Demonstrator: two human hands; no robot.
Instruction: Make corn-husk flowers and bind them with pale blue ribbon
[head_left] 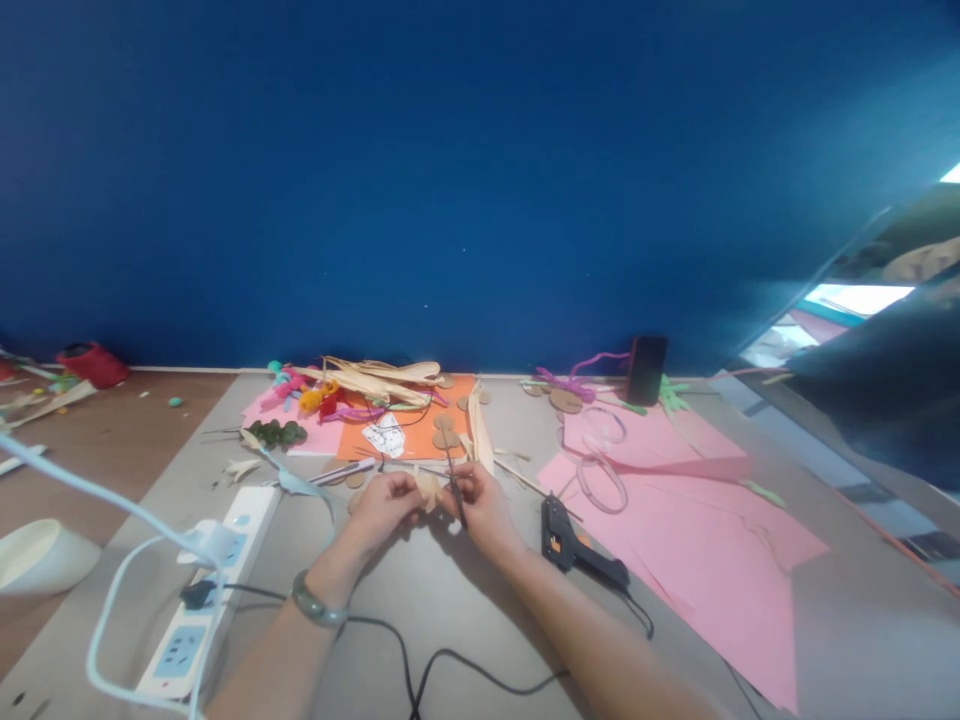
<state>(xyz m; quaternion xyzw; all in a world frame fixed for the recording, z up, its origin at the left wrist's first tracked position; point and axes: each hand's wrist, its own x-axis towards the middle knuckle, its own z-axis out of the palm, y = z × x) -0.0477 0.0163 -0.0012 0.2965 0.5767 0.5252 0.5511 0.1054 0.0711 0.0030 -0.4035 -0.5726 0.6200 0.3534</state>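
Note:
My left hand [384, 508] and my right hand [481, 508] meet over the grey table [465, 610], both closed in a pinch. Between them is a small tan craft piece [429, 490], which the left fingers grip. My right hand also pinches a thin dark stick-like tool [454, 488] that points up and away. A green bangle [319, 603] sits on my left wrist. A black glue gun [571, 545] lies just right of my right hand, its cord trailing toward me.
Orange paper [420, 432] with dried leaves, cardboard discs and coloured pom-poms lies beyond the hands. Pink sheets [697, 520] spread at right, with a dark phone [646, 370] propped by the blue wall. A white power strip [214, 590] with cables lies left.

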